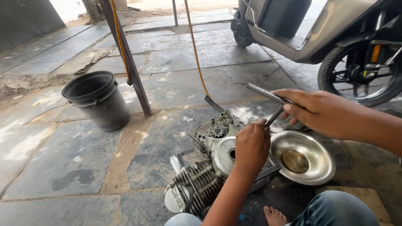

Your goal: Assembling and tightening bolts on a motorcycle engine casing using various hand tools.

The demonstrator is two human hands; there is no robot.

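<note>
A grey motorcycle engine (200, 180) with cooling fins lies on the stone floor in front of me. My left hand (251, 147) rests closed over its round side cover, fingers curled at the shaft of a metal T-handle wrench (268, 100). My right hand (320, 112) grips the crossbar of that wrench above the engine. A steel bowl (318, 167) holding a dark oily puddle sits just right of the engine, under my right hand.
A black bucket (98, 98) stands at the left. A slanted metal post (127, 58) and an orange hose (194, 50) rise behind the engine. A scooter (335, 37) is parked at the upper right. My bare foot (274, 215) and jeans-clad knee are at the bottom.
</note>
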